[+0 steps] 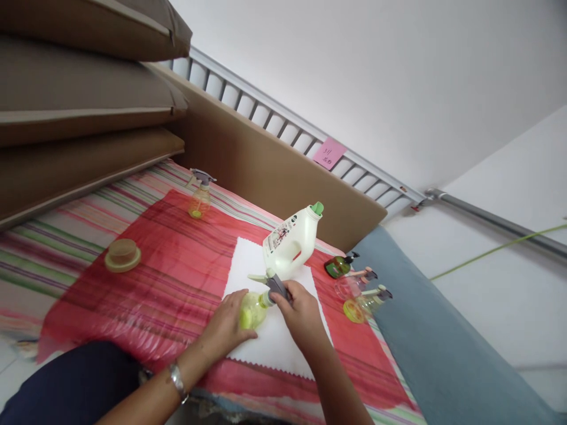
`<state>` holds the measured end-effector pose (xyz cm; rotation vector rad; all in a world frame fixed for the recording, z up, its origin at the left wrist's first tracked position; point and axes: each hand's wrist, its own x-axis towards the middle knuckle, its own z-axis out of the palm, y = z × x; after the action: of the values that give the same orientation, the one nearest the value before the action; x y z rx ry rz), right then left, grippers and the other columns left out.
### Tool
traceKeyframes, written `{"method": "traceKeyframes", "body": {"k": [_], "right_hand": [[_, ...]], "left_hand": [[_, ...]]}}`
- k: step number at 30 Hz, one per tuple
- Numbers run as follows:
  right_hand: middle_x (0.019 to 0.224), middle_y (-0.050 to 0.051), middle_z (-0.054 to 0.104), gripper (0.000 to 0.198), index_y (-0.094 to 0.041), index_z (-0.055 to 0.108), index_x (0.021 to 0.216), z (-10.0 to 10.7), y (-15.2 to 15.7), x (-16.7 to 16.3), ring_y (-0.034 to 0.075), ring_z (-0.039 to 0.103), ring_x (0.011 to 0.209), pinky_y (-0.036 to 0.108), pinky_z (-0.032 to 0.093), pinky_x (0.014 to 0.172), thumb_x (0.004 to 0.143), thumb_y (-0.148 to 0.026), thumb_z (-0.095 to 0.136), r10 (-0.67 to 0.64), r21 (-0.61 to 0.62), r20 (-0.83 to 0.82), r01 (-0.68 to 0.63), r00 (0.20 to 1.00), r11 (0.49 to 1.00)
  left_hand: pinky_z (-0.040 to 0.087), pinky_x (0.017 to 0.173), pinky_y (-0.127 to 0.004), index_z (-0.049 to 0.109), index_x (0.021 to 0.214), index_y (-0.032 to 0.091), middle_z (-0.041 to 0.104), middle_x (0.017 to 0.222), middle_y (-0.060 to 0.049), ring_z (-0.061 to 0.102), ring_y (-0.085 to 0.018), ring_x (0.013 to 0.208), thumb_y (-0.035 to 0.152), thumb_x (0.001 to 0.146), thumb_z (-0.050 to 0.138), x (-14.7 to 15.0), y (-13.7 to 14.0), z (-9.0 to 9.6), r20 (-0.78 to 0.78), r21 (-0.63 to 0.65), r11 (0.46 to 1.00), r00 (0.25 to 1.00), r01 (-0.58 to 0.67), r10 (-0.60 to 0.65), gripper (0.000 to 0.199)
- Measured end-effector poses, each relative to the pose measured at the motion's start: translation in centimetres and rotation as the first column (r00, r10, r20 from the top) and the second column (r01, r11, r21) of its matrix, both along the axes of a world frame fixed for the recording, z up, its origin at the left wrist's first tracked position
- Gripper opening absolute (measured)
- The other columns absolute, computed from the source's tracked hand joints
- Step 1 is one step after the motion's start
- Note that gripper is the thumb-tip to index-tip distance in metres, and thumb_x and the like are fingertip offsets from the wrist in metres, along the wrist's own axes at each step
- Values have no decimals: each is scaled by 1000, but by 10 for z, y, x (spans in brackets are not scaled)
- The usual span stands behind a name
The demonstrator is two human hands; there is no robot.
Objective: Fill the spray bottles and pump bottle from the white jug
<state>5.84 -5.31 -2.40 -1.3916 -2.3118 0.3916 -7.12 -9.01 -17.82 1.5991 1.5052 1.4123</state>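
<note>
Left fingers [233, 298] wrap spray bottle [253, 311], partly hiding it; right fingers [297, 290] pinch its grey head [277, 285]; white jug [283, 236] beyond.

A hand could pass over the red translucent plastic sheet [177, 277] between the round pale-yellow tub [123, 255] at its left edge and the white zigzag-edged cloth [274, 348]. On the cloth, the left hand [228, 321] and right hand [304, 311], around a clear, grey-headed spray bottle [253, 311], block the middle; a white plastic jug [279, 242] with a green cap stands just behind. Near the sheet's right edge, a green pump bottle [337, 267], a pinkish sprayer [346, 287] and a yellow-based clear sprayer [354, 310] crowd together. The upright brown panel [266, 162] bars the far side.
</note>
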Motion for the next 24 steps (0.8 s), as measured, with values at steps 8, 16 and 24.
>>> {"method": "traceKeyframes", "body": {"k": [8, 16, 24], "right_hand": [[75, 2, 61, 11, -19, 58, 77, 3, 4, -8, 19, 56, 72, 27, 38, 64, 78, -28, 51, -7, -52, 73, 11, 997, 999], [79, 3, 62, 8, -19, 60, 80, -1, 0, -8, 19, 56, 77, 27, 37, 69, 77, -24, 55, 34, -61, 110, -27, 993, 998], [79, 4, 62, 13, -19, 62, 82, -11, 1, -1, 20, 56, 76, 27, 38, 68, 80, -29, 54, 16, -43, 87, -13, 996, 999]], "left_hand": [[36, 98, -48, 41, 125, 22, 52, 123, -13, 48, -30, 114, 29, 52, 78, 0, -1, -4, -12, -6, 1000, 1000, -1, 0, 82], [35, 99, -48, 39, 126, 21, 51, 124, -13, 46, -29, 115, 31, 54, 78, 0, -1, -4, -36, 3, 999, 999, 38, -38, 82], [35, 99, -48, 40, 126, 22, 52, 123, -12, 47, -30, 114, 38, 55, 77, -2, -2, -9, -29, 38, 997, 998, 61, -60, 81]]}}
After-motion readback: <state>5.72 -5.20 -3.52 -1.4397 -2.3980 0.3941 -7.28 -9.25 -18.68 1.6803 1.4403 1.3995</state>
